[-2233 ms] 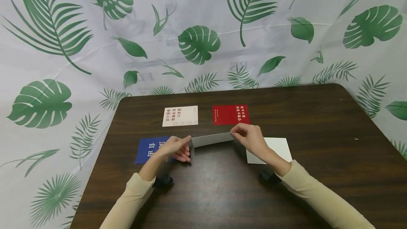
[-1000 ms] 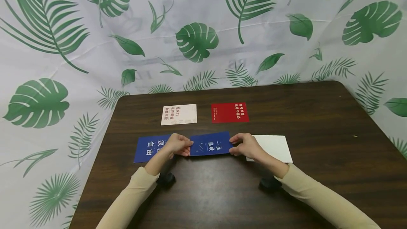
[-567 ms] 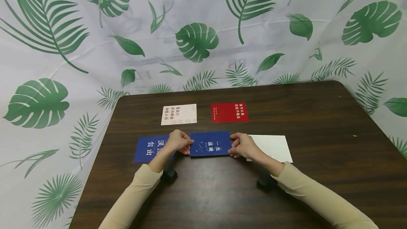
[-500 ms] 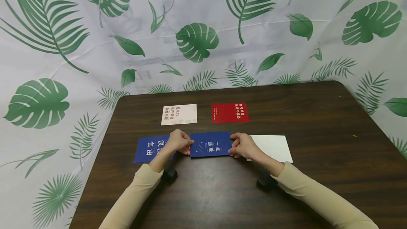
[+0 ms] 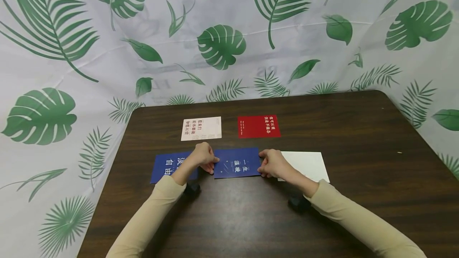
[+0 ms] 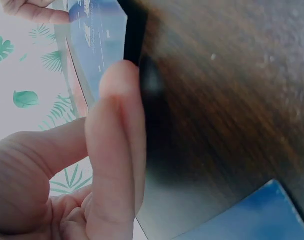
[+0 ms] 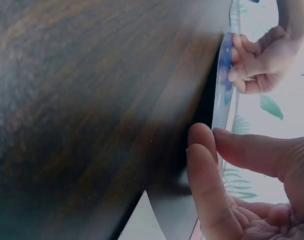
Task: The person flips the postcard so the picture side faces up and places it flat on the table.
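A blue card (image 5: 236,163) with white lettering is held between my two hands, a little above the dark table. My left hand (image 5: 203,157) pinches its left edge between thumb and fingers. At the right edge my right hand (image 5: 275,164) pinches it the same way. In the left wrist view the card (image 6: 94,37) runs away from the left fingertips, with a dark shadow beneath it. The right wrist view shows the card (image 7: 222,85) nearly edge-on between both hands. Another blue card (image 5: 163,167) lies partly hidden under my left forearm.
Behind lie a cream card (image 5: 201,128) and a red card (image 5: 259,126), both with lettering. A white card (image 5: 308,164) lies to the right, partly covered by my right hand. The brown wooden table (image 5: 244,218) ends at a leaf-patterned curtain (image 5: 229,79).
The card showed a pale side, tilted up, 2.2 seconds ago; its blue lettered face then turned upward and it came down lower. Over the last half second the hands have barely shifted.
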`<action>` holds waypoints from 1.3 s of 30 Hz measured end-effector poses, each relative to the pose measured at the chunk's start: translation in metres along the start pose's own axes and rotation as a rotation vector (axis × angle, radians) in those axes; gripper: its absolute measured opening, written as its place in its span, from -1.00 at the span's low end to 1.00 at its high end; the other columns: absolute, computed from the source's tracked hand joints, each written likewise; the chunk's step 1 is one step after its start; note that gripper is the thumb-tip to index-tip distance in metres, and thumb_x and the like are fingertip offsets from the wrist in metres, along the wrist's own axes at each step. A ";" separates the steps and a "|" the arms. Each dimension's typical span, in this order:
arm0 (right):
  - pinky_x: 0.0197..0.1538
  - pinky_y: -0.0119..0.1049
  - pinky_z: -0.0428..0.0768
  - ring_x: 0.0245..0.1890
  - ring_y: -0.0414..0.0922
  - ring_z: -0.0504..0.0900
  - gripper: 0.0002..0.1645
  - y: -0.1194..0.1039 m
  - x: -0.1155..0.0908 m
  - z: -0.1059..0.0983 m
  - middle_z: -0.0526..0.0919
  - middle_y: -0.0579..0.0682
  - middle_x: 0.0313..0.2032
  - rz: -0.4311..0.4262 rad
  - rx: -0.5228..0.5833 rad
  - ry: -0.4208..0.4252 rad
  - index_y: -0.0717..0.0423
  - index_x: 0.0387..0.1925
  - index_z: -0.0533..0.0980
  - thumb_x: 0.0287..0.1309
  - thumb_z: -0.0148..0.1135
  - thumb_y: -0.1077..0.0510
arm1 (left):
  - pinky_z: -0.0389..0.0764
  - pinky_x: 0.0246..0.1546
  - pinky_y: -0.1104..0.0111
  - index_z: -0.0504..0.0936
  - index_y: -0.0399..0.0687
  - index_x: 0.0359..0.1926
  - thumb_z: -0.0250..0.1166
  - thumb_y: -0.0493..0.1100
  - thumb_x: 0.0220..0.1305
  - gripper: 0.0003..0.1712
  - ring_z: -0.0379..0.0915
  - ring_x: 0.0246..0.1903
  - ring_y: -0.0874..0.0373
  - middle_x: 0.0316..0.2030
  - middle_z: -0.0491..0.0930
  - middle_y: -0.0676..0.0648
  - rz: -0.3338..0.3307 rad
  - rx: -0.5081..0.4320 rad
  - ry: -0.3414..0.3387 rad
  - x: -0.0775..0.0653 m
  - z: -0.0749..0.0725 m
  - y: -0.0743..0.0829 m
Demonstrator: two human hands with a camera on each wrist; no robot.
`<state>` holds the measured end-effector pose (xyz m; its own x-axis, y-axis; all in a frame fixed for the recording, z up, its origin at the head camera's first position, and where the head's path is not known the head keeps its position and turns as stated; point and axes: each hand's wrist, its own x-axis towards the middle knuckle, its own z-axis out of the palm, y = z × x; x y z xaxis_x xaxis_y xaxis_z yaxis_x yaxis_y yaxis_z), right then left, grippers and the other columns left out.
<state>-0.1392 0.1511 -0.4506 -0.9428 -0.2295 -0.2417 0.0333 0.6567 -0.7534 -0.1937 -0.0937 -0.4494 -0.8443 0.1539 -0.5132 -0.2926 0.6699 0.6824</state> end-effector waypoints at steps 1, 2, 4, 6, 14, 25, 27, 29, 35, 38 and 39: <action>-0.68 -0.38 0.51 -0.75 -0.17 0.55 -0.36 0.000 0.000 0.000 0.53 0.00 -0.70 -0.002 -0.010 0.001 0.55 0.05 0.38 -0.12 0.38 0.42 | 0.61 -0.69 0.32 0.49 -0.35 -0.62 0.35 -0.37 0.08 -0.76 0.57 -0.75 0.01 -0.73 0.57 -0.23 -0.001 0.007 -0.002 0.000 0.000 0.001; -0.69 -0.39 0.50 -0.75 -0.17 0.54 -0.36 -0.001 0.000 0.000 0.53 -0.01 -0.70 0.004 -0.016 0.001 0.54 0.05 0.39 -0.12 0.39 0.41 | 0.60 -0.70 0.34 0.48 -0.33 -0.63 0.35 -0.37 0.08 -0.75 0.56 -0.77 0.03 -0.74 0.57 -0.22 0.001 0.012 -0.004 -0.001 -0.001 0.002; -0.70 -0.41 0.47 -0.76 -0.17 0.54 -0.38 -0.001 0.000 0.000 0.53 -0.01 -0.71 -0.005 -0.040 0.002 0.54 0.04 0.39 -0.12 0.38 0.41 | 0.60 -0.71 0.34 0.47 -0.32 -0.64 0.35 -0.36 0.09 -0.73 0.54 -0.78 0.06 -0.75 0.56 -0.21 0.007 0.024 -0.007 -0.002 0.000 0.003; -0.71 -0.42 0.45 -0.76 -0.15 0.55 -0.39 -0.002 0.000 -0.001 0.53 -0.01 -0.72 -0.006 -0.051 0.005 0.54 0.04 0.40 -0.12 0.38 0.41 | 0.59 -0.72 0.34 0.47 -0.31 -0.65 0.35 -0.35 0.09 -0.72 0.53 -0.80 0.08 -0.77 0.55 -0.18 0.011 0.030 -0.011 -0.003 -0.001 0.003; -0.72 -0.44 0.43 -0.75 -0.18 0.57 -0.38 -0.003 0.002 -0.002 0.53 -0.05 -0.73 -0.025 -0.140 0.018 0.52 0.03 0.43 -0.13 0.41 0.38 | 0.60 -0.71 0.31 0.46 -0.30 -0.68 0.35 -0.35 0.09 -0.70 0.52 -0.80 0.07 -0.75 0.55 -0.22 0.058 0.020 -0.008 -0.005 0.000 0.002; -0.56 -0.30 0.62 -0.64 -0.09 0.63 -0.39 0.009 0.005 -0.022 0.61 0.02 -0.61 -0.001 0.027 -0.073 0.48 0.07 0.41 0.01 0.37 0.25 | 0.59 -0.72 0.36 0.49 -0.24 -0.62 0.36 -0.27 0.11 -0.73 0.49 -0.81 0.17 -0.73 0.52 -0.12 0.133 -0.069 0.004 -0.007 0.003 -0.006; -0.51 -0.28 0.64 -0.60 -0.07 0.65 -0.41 0.012 0.004 -0.028 0.64 0.04 -0.57 -0.016 0.072 -0.073 0.46 0.07 0.41 0.03 0.36 0.24 | 0.59 -0.72 0.36 0.53 -0.27 -0.57 0.35 -0.26 0.13 -0.77 0.50 -0.80 0.17 -0.70 0.54 -0.14 0.152 -0.106 0.003 -0.007 0.004 -0.005; -0.46 -0.25 0.66 -0.54 -0.04 0.67 -0.44 0.015 0.003 -0.034 0.65 0.06 -0.52 -0.026 0.111 -0.068 0.43 0.06 0.42 0.04 0.35 0.23 | 0.59 -0.70 0.36 0.57 -0.32 -0.51 0.33 -0.26 0.14 -0.80 0.51 -0.78 0.17 -0.67 0.58 -0.17 0.166 -0.140 0.003 -0.007 0.005 0.000; -0.31 -0.16 0.67 -0.39 0.03 0.68 -0.46 0.026 -0.001 -0.052 0.66 0.09 -0.40 -0.033 0.189 -0.052 0.41 0.05 0.43 0.08 0.32 0.19 | 0.65 -0.57 0.32 0.60 -0.40 -0.33 0.31 -0.28 0.16 -0.82 0.55 -0.70 0.16 -0.48 0.64 -0.29 0.190 -0.256 -0.060 -0.006 0.016 0.021; -0.25 -0.16 0.67 -0.32 0.03 0.68 -0.43 0.031 -0.003 -0.060 0.64 0.10 -0.33 -0.026 0.210 -0.042 0.40 0.06 0.42 0.10 0.32 0.14 | 0.66 -0.49 0.29 0.60 -0.42 -0.28 0.30 -0.31 0.16 -0.82 0.57 -0.65 0.14 -0.40 0.64 -0.34 0.205 -0.298 -0.099 -0.004 0.023 0.030; -0.23 -0.16 0.66 -0.30 0.03 0.67 -0.43 0.033 -0.004 -0.063 0.63 0.11 -0.31 -0.023 0.216 -0.036 0.40 0.06 0.42 0.10 0.32 0.13 | 0.67 -0.47 0.28 0.60 -0.42 -0.27 0.30 -0.32 0.16 -0.82 0.59 -0.63 0.12 -0.38 0.64 -0.34 0.214 -0.303 -0.108 -0.004 0.026 0.033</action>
<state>-0.1550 0.2188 -0.4355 -0.9317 -0.2709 -0.2421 0.0860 0.4829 -0.8715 -0.1882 -0.0538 -0.4385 -0.8534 0.3529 -0.3835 -0.2480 0.3721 0.8944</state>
